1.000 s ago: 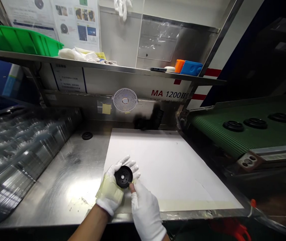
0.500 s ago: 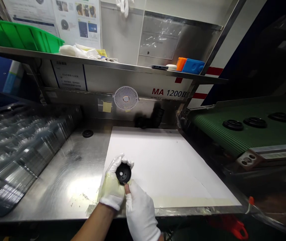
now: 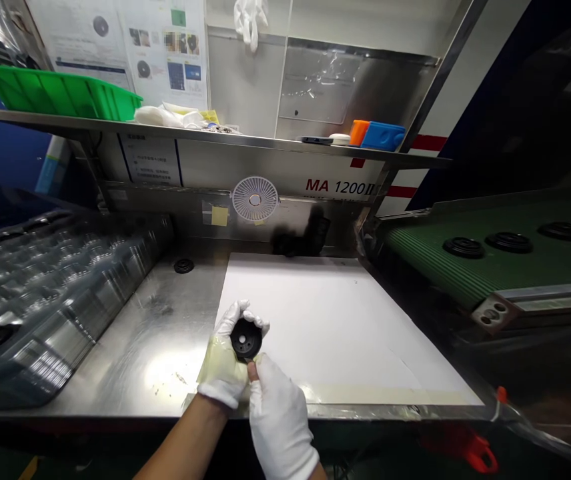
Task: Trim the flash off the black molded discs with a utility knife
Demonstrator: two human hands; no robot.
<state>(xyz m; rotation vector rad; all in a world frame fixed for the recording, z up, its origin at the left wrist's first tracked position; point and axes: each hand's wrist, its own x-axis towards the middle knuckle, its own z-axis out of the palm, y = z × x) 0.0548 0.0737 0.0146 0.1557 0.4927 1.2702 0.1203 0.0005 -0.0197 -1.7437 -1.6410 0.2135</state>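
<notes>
We hold a black ribbed disc (image 3: 246, 339) in our left hand (image 3: 223, 367), whose fingers (image 3: 229, 319) wrap its rim and are clamped on it, with the flat face and centre hole turned up towards us. The disc is round, so it shows no long axis. It sits just above our right hand (image 3: 279, 417), and that hand's bare fingertip (image 3: 252, 372) is at the disc's lower edge; whether it grips we cannot tell. The left hand is the nearer, carrying the disc. Both hands are over the front edge of a white paper sheet (image 3: 340, 320) on the steel bench (image 3: 135, 347). A similar black ring (image 3: 184, 266) lies farther back on the bench, and others sit on the green conveyor belt (image 3: 445, 273) to the right.
</notes>
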